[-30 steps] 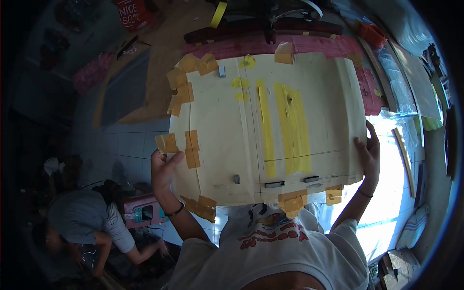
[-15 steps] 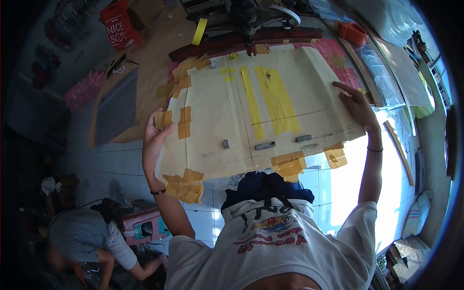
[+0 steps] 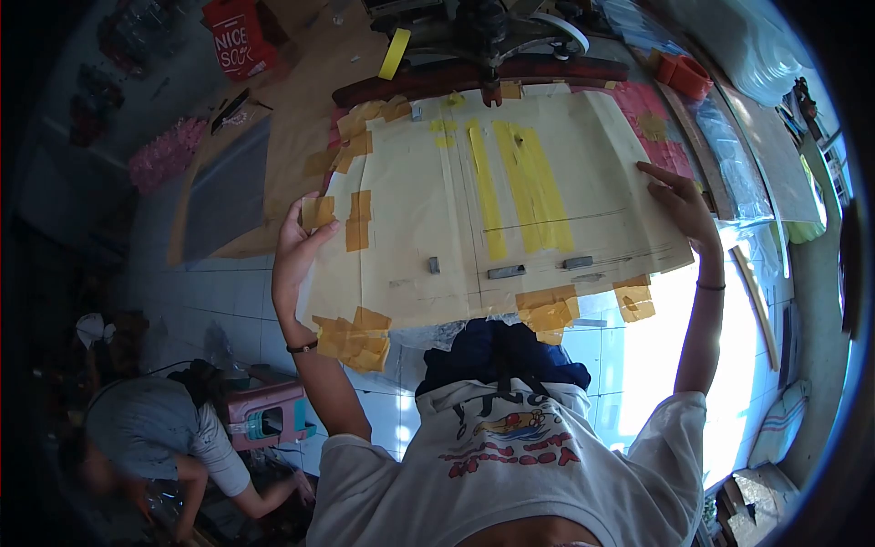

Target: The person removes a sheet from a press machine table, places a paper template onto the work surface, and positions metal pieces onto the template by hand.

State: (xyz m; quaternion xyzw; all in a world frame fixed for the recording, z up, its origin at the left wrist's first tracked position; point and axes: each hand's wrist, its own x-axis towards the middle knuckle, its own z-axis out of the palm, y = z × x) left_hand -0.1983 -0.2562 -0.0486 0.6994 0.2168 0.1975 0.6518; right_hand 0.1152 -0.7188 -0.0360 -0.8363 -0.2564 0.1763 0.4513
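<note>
A large cream paper sheet (image 3: 410, 201) lies in front of me, its near end reaching over the bench edge. It carries yellow tape strips (image 3: 529, 187), brown tape pieces (image 3: 358, 219), pencil lines and small grey pieces (image 3: 507, 272). My left hand (image 3: 299, 244) is closed on the left edge, thumb on top and fingers partly hidden behind tape. At the right edge my right hand (image 3: 682, 202) holds the sheet, index finger stretched along its top; its other fingers are mostly hidden. A dark red bar (image 3: 565, 68) with a metal fitting stands across the far edge.
A yellow strip (image 3: 394, 55) and a red tape roll (image 3: 684, 76) are beyond the sheet. Left are a red bag (image 3: 239, 41), dark translucent film (image 3: 228, 196) and pink material (image 3: 167, 155). Another person (image 3: 146, 428) bends low near a pink stool (image 3: 269, 415).
The whole view has shifted slightly, so the sheet and bench appear a little further right. Both hands keep their places at the sheet's edges. The other person's hand has moved slightly.
</note>
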